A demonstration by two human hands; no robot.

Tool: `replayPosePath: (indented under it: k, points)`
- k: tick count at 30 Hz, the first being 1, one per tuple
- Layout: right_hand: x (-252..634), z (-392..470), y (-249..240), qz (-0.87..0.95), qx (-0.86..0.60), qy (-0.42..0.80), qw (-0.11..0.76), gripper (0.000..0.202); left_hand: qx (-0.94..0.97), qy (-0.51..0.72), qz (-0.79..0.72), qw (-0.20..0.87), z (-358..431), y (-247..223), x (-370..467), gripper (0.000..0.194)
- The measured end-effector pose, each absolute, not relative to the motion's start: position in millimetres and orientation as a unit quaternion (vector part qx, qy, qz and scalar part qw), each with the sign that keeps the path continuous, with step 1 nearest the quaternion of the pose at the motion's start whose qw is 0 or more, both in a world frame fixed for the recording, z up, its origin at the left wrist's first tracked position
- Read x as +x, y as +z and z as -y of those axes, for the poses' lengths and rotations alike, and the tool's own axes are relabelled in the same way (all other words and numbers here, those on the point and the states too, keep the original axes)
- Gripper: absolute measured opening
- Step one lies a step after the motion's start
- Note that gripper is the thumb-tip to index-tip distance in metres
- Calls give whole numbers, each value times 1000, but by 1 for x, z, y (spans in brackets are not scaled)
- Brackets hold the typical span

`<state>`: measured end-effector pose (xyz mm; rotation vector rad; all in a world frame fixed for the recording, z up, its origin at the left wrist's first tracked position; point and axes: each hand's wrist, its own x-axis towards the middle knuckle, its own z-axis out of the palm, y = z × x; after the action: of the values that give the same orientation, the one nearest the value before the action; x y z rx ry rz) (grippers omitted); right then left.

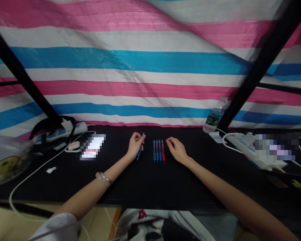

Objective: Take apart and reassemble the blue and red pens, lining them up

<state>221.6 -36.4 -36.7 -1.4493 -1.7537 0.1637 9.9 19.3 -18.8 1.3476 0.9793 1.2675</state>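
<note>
My left hand [136,146] is closed around a blue pen [139,154], which stands tilted with its lower tip near the black tabletop. Just right of it, three blue pens [157,152] and one pink pen [163,152] lie side by side in a neat row. Beside the pink pen, my right hand [177,149] rests on the table with its fingers loosely bent and a gap between thumb and forefinger. Nothing shows in that hand.
On the left lie a lit phone [93,147], an earbud case [74,145], an earbud [51,170], a power strip [52,134] and a plastic bag [8,160]. A water bottle [214,117] stands back right, near another power strip [256,152] with cables. A striped sheet [140,60] hangs behind.
</note>
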Motion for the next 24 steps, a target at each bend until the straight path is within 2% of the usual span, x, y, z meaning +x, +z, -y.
replayPosePath:
  k: [8,16,24]
  points:
    - [221,36,-36,699,-577,63,417,24,629,434,-453,458,-24,-32,10,20]
    - [221,36,-36,701,-578,69,413,23,754,335,-493,278,-16,-27,10,13]
    - [221,33,-39,718,-556,54,415,21,796,270,-497,216,-11,-28,14,28]
